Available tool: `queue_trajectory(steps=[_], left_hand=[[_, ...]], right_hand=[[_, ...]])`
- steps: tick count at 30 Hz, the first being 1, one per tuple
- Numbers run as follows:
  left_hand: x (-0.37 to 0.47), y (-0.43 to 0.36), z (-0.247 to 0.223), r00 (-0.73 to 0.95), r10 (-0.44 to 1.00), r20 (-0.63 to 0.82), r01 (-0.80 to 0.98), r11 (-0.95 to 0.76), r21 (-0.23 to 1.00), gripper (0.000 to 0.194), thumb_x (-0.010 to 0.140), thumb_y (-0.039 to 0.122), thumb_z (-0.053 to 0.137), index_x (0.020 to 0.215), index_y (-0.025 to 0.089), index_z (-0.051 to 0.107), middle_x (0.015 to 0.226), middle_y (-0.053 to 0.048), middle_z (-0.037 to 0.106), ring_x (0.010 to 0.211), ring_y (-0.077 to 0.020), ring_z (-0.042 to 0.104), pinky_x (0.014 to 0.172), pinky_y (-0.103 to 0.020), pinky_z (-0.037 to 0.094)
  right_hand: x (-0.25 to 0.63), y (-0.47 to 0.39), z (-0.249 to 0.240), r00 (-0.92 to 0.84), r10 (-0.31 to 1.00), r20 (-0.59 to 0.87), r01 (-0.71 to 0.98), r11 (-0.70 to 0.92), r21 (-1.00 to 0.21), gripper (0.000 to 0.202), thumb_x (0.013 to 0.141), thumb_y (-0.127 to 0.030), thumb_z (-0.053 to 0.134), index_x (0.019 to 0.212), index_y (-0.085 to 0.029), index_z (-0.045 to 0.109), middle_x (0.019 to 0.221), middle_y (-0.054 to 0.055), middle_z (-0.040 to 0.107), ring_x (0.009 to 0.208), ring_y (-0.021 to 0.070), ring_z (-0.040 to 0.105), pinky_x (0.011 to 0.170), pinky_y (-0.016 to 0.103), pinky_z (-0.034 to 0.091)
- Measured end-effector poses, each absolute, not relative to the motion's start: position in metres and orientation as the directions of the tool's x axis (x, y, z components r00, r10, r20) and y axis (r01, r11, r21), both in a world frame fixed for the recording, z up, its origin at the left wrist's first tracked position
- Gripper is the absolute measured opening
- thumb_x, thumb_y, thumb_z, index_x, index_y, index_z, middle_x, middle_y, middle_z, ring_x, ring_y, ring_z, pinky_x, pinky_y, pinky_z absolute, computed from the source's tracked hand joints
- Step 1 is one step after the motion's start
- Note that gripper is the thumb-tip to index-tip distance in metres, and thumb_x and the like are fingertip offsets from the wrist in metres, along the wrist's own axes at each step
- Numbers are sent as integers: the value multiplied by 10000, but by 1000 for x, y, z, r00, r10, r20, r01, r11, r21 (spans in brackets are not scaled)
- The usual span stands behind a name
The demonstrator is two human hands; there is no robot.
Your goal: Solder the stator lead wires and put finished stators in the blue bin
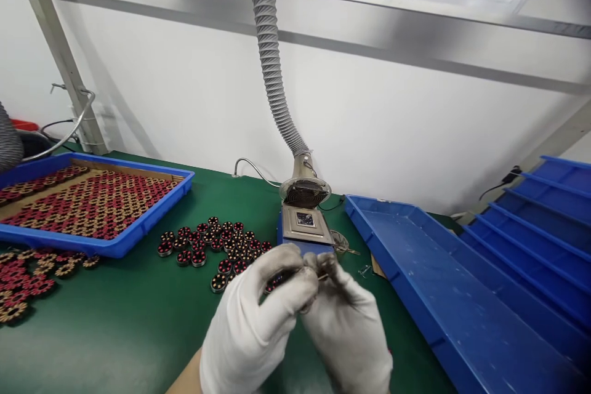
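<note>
Both hands wear white gloves with grey-stained fingertips, and they meet above the front of the bench. My left hand (258,320) is closed, its thumb and fingers pinched together. My right hand (346,326) is also closed, its fingertips touching those of the left. A thin, copper-coloured bit shows between the fingertips; whatever they hold is otherwise hidden. Just beyond them stands a small heated pot (289,231) with a metal top and a shiny square well (305,219). Left of it sits a loose group of small round motor stators (198,257) with red or copper windings.
A blue tray (184,184) of red and copper ring-shaped parts lies at left, with more loose rings (28,283) before it. A grey fume hose (270,43) ends in a hood (305,191) over the pot. Another blue tray (415,271) and stacked trays (540,228) occupy the right.
</note>
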State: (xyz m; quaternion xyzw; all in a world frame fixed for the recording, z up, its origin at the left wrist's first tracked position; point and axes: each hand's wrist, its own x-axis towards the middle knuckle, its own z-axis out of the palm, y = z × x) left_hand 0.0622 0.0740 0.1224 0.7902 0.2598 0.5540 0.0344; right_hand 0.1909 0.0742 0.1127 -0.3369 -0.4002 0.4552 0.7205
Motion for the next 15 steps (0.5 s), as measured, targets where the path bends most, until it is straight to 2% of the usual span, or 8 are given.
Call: queue_trajectory(steps=[2,4,6,7,9,10,12,15], left_hand=[[61,74,121,274,517,811,255,-852,457,465,727,-2,550,1107,262,505,1086,-35,515,986,-161,532,840,-238,473],[61,73,119,235,656,717,55,-745,664,498,667,-8,606,1064,285,537,1064,-14,528,932,-159,549,772,-235,495],[62,71,117,240,825,512,-228,-465,855,504,619,-12,614,1014,297,570,1091,0,521,856,-154,577,654,-213,511],[62,70,116,286,874,393,-351,-286,892,508,603,-12,611,1008,293,576,1095,0,526,786,-140,591,598,-201,506],[64,70,115,405,887,222,-474,-4,880,520,569,-20,618,1004,263,581,1007,1,575,616,-91,580,517,-174,478],[64,71,115,448,876,177,-486,73,871,523,551,-28,623,998,241,584,918,7,603,548,-72,559,503,-170,469],[65,74,118,482,864,146,-490,128,862,491,534,-24,637,973,195,593,748,12,625,506,-82,554,490,-172,461],[65,79,125,502,862,70,-503,225,835,380,548,50,669,913,137,610,663,-15,625,520,-123,577,480,-191,457]], right_hand=[[200,77,115,271,933,239,-475,345,-809,140,747,-399,615,727,-271,667,733,8,636,732,183,605,761,361,505],[208,77,118,261,930,259,-514,361,-778,109,727,-380,650,744,-273,665,771,-5,642,764,167,601,791,342,489],[211,73,122,186,929,321,-472,371,-800,172,673,-377,714,788,-255,674,835,17,648,822,189,596,793,334,476],[212,71,124,113,929,352,-425,365,-828,233,638,-388,746,809,-244,679,856,31,646,838,205,593,780,331,474],[214,69,126,-26,925,378,-321,350,-880,331,570,-412,792,830,-237,687,867,39,634,830,216,588,739,316,470],[214,68,126,-70,923,379,-284,346,-894,345,549,-417,804,818,-234,689,854,35,623,807,209,584,713,306,467],[216,70,125,-111,916,387,-235,354,-905,310,545,-422,805,756,-225,691,798,24,599,743,186,566,651,286,456],[218,77,121,-128,897,423,-229,388,-893,230,567,-392,798,688,-225,695,710,14,586,664,165,538,585,277,433]])
